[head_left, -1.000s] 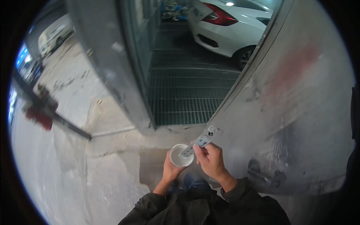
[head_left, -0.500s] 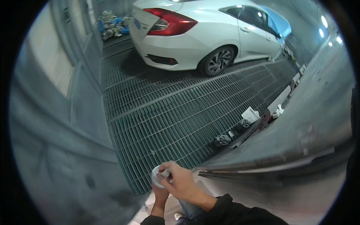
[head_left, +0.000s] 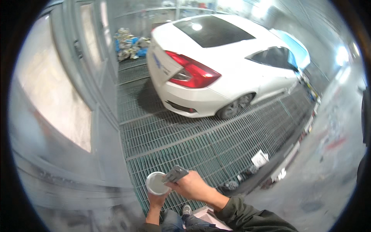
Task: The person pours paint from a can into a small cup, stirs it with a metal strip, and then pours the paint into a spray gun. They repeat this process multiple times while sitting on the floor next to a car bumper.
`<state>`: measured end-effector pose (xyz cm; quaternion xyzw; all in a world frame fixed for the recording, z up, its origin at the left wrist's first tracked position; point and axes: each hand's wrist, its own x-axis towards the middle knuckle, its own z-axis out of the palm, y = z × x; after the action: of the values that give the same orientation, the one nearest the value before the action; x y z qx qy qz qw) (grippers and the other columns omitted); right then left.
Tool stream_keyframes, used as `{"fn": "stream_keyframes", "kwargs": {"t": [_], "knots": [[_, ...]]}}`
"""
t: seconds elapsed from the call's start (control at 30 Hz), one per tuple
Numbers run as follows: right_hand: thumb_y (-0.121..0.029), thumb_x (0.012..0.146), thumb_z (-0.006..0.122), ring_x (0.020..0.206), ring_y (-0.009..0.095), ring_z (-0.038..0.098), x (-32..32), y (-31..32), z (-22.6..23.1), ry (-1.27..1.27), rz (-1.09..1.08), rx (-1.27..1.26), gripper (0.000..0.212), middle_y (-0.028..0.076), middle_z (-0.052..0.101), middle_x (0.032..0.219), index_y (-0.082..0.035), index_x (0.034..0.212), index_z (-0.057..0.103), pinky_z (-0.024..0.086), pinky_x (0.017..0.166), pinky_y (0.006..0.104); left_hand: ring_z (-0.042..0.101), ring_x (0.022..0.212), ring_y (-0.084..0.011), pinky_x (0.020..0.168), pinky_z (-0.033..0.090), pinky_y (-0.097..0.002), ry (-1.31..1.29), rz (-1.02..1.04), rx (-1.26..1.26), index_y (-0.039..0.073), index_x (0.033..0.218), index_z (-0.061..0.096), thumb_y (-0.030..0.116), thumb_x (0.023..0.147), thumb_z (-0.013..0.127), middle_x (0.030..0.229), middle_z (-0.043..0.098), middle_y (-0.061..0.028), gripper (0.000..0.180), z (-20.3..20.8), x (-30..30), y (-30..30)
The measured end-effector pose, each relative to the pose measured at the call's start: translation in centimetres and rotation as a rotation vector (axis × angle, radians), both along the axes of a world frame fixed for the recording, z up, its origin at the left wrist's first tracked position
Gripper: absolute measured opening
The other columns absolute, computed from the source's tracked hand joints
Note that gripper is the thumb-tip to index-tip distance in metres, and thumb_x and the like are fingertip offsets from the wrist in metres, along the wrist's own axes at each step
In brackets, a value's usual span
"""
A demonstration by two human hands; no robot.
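Observation:
My left hand (head_left: 156, 200) holds a small white cup (head_left: 155, 183) from below, low in the view. My right hand (head_left: 192, 186) grips a flat grey stick (head_left: 175, 174) whose end rests over the cup's rim. Both hands are above a metal floor grating (head_left: 201, 143). A white car (head_left: 220, 65) stands ahead on the grating, its rear toward me.
A grey booth wall with a pale panel (head_left: 54, 96) runs along the left. A heap of crumpled paper and blue material (head_left: 129, 44) lies at the far end. Small containers and a white box (head_left: 259, 158) sit beside the grating's right edge, next to a stained concrete floor (head_left: 328, 154).
The view has swung from a doorway and wall toward the car, which is now nearer and central. My hands have stayed together on the cup and stick.

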<state>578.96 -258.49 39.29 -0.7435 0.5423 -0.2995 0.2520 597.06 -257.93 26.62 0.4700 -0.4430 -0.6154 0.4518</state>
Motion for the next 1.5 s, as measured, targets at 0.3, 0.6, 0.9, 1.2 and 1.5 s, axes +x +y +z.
{"fn": "stream_keyframes", "kwargs": {"t": [0.3, 0.6, 0.9, 1.2, 1.5], "knots": [[-0.015, 0.09, 0.072, 0.08, 0.034, 0.069, 2.4, -23.4, 6.1, -0.002, 0.602, -0.092, 0.015, 0.013, 0.07, 0.092, -0.001, 0.095, 0.072, 0.055, 0.066, 0.0425, 0.064, 0.113, -0.0175, 0.091, 0.056, -0.0337, 0.178, -0.118, -0.052, 0.004, 0.136, 0.054, 0.005, 0.075, 0.089, 0.129, 0.064, -0.0089, 0.071, -0.5, 4.5, -17.4], [-0.018, 0.092, 0.071, 0.07, 0.039, 0.065, 6.8, -44.9, 5.7, -0.057, 0.328, -0.089, 0.021, 0.016, 0.064, 0.076, 0.001, 0.088, 0.064, 0.051, 0.06, 0.0463, 0.066, 0.108, -0.0183, 0.094, 0.054, -0.0369, -0.029, -0.067, -0.121, 0.004, 0.131, 0.056, 0.008, 0.065, 0.095, 0.121, 0.069, -0.0079, 0.077, 2.1, 8.6, -45.0], [-0.014, 0.092, 0.069, 0.066, 0.033, 0.07, 7.0, -72.8, 2.8, -0.119, -0.039, -0.367, 0.027, 0.012, 0.073, 0.088, 0.005, 0.111, 0.067, 0.055, 0.056, 0.0372, 0.062, 0.117, -0.0191, 0.102, 0.049, -0.0353, -0.004, -0.121, -0.156, 0.003, 0.141, 0.049, 0.001, 0.076, 0.085, 0.131, 0.062, -0.0075, 0.074, 2.6, 5.8, -73.3], [-0.019, 0.097, 0.063, 0.074, 0.022, 0.071, 4.9, -107.9, 4.0, 0.101, -0.014, -0.464, 0.032, 0.009, 0.069, 0.088, 0.002, 0.121, 0.059, 0.054, 0.055, 0.0334, 0.06, 0.117, -0.0197, 0.101, 0.048, -0.0358, -0.063, 0.116, -0.238, 0.001, 0.139, 0.051, 0.004, 0.07, 0.089, 0.131, 0.061, -0.0085, 0.078, 3.8, 1.8, -104.9], [-0.021, 0.097, 0.063, 0.075, 0.03, 0.071, 4.3, -139.8, 1.6, -0.045, 0.064, -0.329, 0.029, 0.012, 0.069, 0.087, 0.001, 0.115, 0.064, 0.056, 0.06, 0.038, 0.062, 0.113, -0.0185, 0.094, 0.05, -0.0347, -0.11, -0.014, -0.278, 0.003, 0.139, 0.049, 0.012, 0.071, 0.091, 0.125, 0.062, -0.0075, 0.081, 1.8, 0.3, -137.6]]}}
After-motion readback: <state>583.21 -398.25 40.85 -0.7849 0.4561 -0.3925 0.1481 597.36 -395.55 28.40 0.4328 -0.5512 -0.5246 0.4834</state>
